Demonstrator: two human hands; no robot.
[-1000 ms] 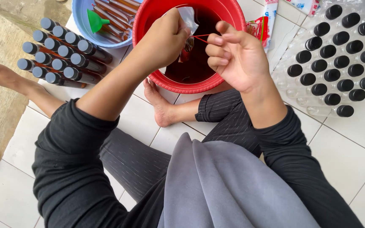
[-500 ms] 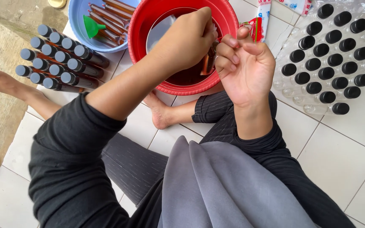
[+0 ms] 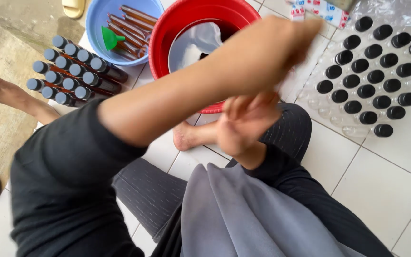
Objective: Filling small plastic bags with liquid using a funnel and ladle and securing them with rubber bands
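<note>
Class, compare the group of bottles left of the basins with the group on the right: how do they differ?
The left bottles lie tilted, filled with dark brown liquid; the right bottles stand upright, clear and seemingly empty. The left bottles sit packed tight; the right bottles stand spaced in rows. Both groups have dark caps and rest on the tiled floor.

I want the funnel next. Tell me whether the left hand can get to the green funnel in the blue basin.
Probably yes. The left hand is stretched across over the red basin; the green funnel lies uncovered atop bottles in the blue basin alongside.
</note>
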